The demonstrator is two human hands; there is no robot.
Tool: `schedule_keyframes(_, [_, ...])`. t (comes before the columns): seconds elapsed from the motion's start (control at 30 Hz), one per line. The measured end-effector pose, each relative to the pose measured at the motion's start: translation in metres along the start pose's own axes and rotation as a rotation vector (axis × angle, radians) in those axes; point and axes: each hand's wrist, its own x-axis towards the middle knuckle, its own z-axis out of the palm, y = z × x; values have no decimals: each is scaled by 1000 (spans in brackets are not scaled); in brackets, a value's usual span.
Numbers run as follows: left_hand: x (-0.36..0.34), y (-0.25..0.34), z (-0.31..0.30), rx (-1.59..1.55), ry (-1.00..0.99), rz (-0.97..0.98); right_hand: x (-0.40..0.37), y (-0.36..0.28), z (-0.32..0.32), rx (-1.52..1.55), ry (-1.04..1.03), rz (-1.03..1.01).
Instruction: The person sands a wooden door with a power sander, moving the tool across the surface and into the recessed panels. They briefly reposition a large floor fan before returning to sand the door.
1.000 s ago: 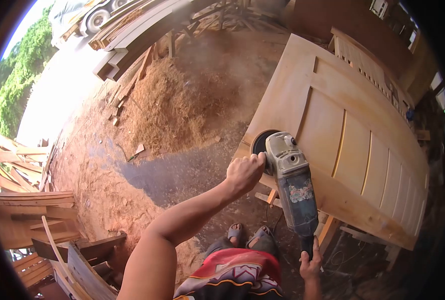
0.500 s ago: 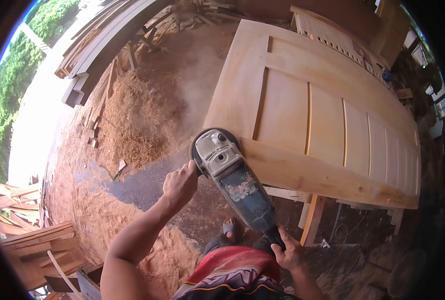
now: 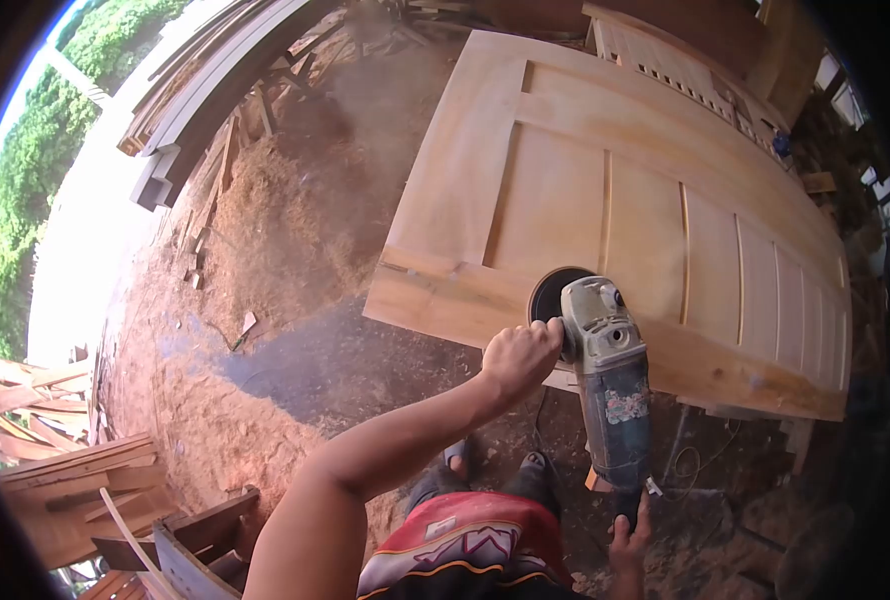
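A large angle grinder [image 3: 613, 395] with a grey head and dark blue body is in both my hands. My left hand [image 3: 522, 358] is closed round the side handle by the head. Lower down, my right hand [image 3: 630, 542] wraps the black rear grip. The dark round disc [image 3: 548, 296] overlaps the near edge of a pale panelled wooden door [image 3: 555, 205], which lies flat on supports. Grooves between its panels run away from me, and the bare corner at its left end shows a darker patch of grain.
Sawdust and shavings [image 3: 275, 215] heap on the floor to the left, with haze above. Stacked boards [image 3: 220, 90] lie at upper left, offcuts [image 3: 40, 400] at lower left. Another slatted wooden piece [image 3: 675, 75] stands beyond the door. A thin cable [image 3: 700, 465] hangs beneath it.
Both hands have carried the grinder right along the door's near edge, from its left corner toward the middle. That corner now shows uncovered.
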Motion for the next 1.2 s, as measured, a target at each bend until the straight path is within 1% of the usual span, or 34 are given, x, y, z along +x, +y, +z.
schedule_keyframes(0.03, [-4, -3, 3, -1, 4, -3, -4, 1, 2, 14, 19, 24])
schedule_keyframes(0.1, [-14, -6, 6, 8, 18, -9, -8, 5, 8, -5, -39, 14])
schedule_keyframes(0.17, [-29, -34, -7, 18, 28, -52, -4, -17, 20, -25, -108, 32])
schedule_keyframes(0.27, [-52, -76, -36, 55, 40, -136, 15, -33, 42, -160, -126, -205])
schedule_keyframes(0.37, [-90, -132, -52, 49, 28, -248, 34, -87, 73, -210, -225, -396])
schedule_keyframes(0.4, [-100, -147, -55, 47, 45, -272, 41, -94, 86, -208, -243, -460])
schedule_keyframes(0.43, [-104, -160, -60, 48, 65, -292, 47, -107, 96, -166, -256, -439])
schedule_keyframes(0.47, [-102, -167, -74, 50, 28, -347, 55, -119, 106, -124, -271, -418])
schedule_keyframes(0.53, [-81, -185, -84, 60, 47, -328, 70, -140, 117, -75, -304, -343])
schedule_keyframes(0.57, [-72, -192, -83, 64, 57, -316, 77, -137, 121, -84, -270, -361])
schedule_keyframes(0.6, [-54, -204, -80, 84, 112, -238, 90, -136, 125, -95, -238, -375])
schedule_keyframes(0.63, [-35, -208, -85, 97, 122, -210, 105, -139, 126, -107, -209, -393])
schedule_keyframes(0.73, [23, -218, -99, 138, 145, -139, 152, -160, 124, -42, -216, -255])
schedule_keyframes(0.8, [54, -220, -106, 135, 148, -161, 185, -153, 128, -49, -179, -317])
schedule_keyframes(0.9, [84, -226, -110, 160, 140, -159, 206, -161, 131, -76, -118, -454])
schedule_keyframes(0.97, [79, -220, -106, 168, 133, -144, 204, -166, 130, -143, -61, -572])
schedule_keyframes(1.0, [75, -216, -102, 176, 126, -136, 186, -168, 124, 9, -171, -240])
schedule_keyframes(1.03, [63, -207, -101, 159, 128, -114, 174, -158, 123, 11, -159, -235])
schedule_keyframes(1.1, [45, -195, -74, 116, 180, -67, 141, -124, 120, 15, -137, -233])
schedule_keyframes(1.17, [18, -167, -59, 90, 134, -49, 104, -94, 112, -4, -94, -263])
schedule_keyframes(1.2, [3, -157, -52, 65, 120, -50, 84, -91, 106, -6, -116, -195])
